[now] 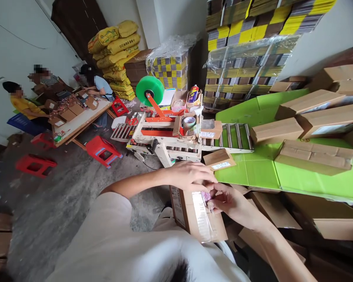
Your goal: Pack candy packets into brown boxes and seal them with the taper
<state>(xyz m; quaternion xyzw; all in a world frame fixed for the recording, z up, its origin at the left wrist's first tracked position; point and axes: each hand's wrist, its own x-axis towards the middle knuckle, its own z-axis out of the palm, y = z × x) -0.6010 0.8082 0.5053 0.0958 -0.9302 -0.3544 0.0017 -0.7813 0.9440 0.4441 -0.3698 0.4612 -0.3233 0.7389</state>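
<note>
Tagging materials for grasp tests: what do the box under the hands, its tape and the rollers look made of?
Box: apparently cardboard; matte, plain brown.
Tape: likely clear plastic film; glossy, wrinkled, white glare.
Rollers: probably metal; smooth grey, bright lengthwise streaks, though coating can't be ruled out.

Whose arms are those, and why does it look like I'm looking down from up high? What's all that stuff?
There's no robot here. A person wears a camera on their head, so you see roughly what they'd see looking down: their own arms and shirt. The left hand is over the far end of a box. The right hand has its fingers at something small and purple; I can't tell what it is. Ahead is a machine with rollers and a green roll. More boxes lie on the green surface to the right.
</note>
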